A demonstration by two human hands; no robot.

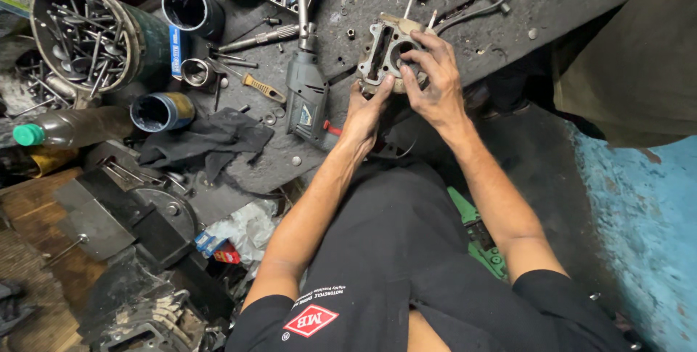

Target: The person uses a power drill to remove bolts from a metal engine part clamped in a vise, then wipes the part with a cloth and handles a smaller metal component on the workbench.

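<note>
Two bare hands on one grimy cast-metal engine cylinder block [386, 53], sitting near the far edge of the dark greasy workbench [501, 14]. Left hand [367, 108] pinches its near rim, right hand [434, 76] drapes fingers over the bore. Looks heavy, rigid, probably oily, so I'd grab the outer walls. Underside's hidden, and the studs are hard to make out.

We see a grey drill [306, 98], a black rag [210, 138], a green bottle cap [29, 135] and a turquoise wall [639, 207].
</note>
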